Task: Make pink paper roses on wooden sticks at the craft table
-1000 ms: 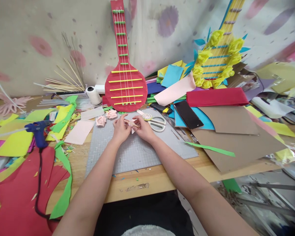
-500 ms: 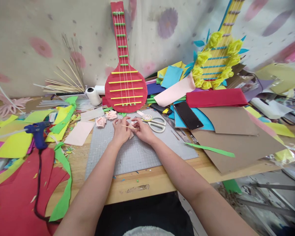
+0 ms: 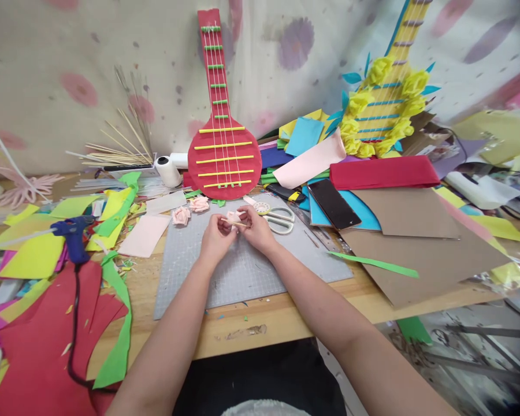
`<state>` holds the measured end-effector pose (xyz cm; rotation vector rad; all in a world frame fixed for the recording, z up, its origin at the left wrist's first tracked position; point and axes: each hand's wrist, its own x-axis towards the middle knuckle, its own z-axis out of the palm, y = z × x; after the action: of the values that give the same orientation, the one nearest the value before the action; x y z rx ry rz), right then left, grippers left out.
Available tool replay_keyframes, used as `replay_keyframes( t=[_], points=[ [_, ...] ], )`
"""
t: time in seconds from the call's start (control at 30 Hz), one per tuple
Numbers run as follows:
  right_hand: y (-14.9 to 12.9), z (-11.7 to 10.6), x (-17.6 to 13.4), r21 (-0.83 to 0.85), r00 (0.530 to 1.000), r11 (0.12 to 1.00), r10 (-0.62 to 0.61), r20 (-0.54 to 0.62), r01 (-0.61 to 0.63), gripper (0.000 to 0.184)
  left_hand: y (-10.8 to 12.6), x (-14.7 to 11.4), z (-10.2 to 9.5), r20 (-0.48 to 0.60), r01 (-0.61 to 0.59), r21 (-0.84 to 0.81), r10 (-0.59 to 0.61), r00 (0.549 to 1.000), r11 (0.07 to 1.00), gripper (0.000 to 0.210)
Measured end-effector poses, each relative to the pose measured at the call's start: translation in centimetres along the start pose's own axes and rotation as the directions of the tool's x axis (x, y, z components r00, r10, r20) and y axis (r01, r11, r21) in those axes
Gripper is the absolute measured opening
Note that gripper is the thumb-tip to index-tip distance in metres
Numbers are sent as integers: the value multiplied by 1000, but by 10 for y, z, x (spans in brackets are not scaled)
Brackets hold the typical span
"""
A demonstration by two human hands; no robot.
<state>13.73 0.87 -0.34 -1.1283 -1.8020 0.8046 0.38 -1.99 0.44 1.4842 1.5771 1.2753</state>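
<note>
Above the grey cutting mat (image 3: 242, 283), my two hands are drawn close together around a small pale pink paper piece (image 3: 233, 216). My left hand (image 3: 216, 238) is closed, its fingertips pinching the paper's left side. From the other side my right hand (image 3: 257, 230) grips a thin wooden stick (image 3: 237, 223) that lies across the paper. Fingers partly hide the paper. Two pink paper roses (image 3: 181, 216) rest at the mat's upper left edge. Scissors with pale handles (image 3: 281, 220) lie just right of my right hand, near a round dial-like disc (image 3: 262, 208).
A red paper lute (image 3: 224, 159) leans at the back, a yellow flowered one (image 3: 379, 110) to its right. At left stand a blue glue gun (image 3: 75, 240) and scattered coloured paper. A phone (image 3: 333, 203) and brown cardboard (image 3: 416, 260) lie at right.
My left hand has turned and its fingers have curled in. The pink paper is lifted slightly and shows more between the fingertips. The view has shifted a little to the left.
</note>
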Motion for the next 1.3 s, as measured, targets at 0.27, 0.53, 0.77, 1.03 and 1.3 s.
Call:
replay_keyframes(
  t=[0.27, 0.53, 0.77, 1.03, 1.3],
  points=[
    [-1, -9, 3, -20, 960, 994, 99, -262, -108, 35, -6, 2, -7, -68, -20, 307, 43, 997, 951, 15],
    [9, 0, 6, 66, 980, 978, 198, -30, -196, 38, -15, 8, -8, -57, -115, 192, 128, 990, 975, 12],
    [7, 2, 9, 316, 985, 934, 171, 20, -169, 36, -13, 9, -9, -78, -128, 212, 148, 986, 969, 11],
    [-1, 0, 5, 53, 987, 995, 96, -128, -90, 26, -9, 12, -5, -239, 72, -213, -123, 963, 974, 20],
    [-8, -3, 4, -208, 994, 978, -33, -105, 10, 27, 13, 13, 10, 57, 393, -593, -450, 891, 703, 24]
  ],
)
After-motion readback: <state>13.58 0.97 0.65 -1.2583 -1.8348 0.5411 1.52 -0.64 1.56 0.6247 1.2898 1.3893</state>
